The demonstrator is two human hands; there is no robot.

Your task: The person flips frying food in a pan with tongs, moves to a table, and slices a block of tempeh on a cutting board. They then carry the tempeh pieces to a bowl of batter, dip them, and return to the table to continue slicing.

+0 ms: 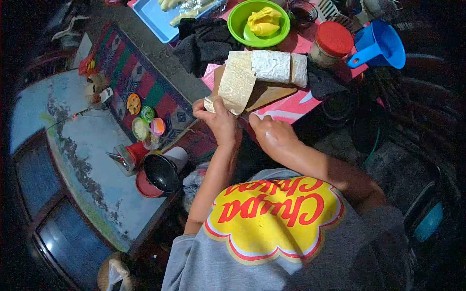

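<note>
My left hand (218, 121) grips the lower end of a pale, flat slab (237, 85) that looks like tempeh and leans over a brown cutting board (269, 93). Behind the slab, a longer white block (272, 65) lies across the board. My right hand (272, 133) is curled into a fist at the near edge of the board, just right of the left hand. Its fingers are turned under, so I cannot tell whether it holds anything. The board rests on a pink table top (286, 109).
Behind the board are a green bowl (242, 29) with yellow pieces, a red-lidded jar (332, 41), a blue funnel-like cup (381, 43), a black cloth (204, 41) and a blue tray (155, 17). On the left are a patterned mat (141, 82) with small lids and a black pot (160, 172).
</note>
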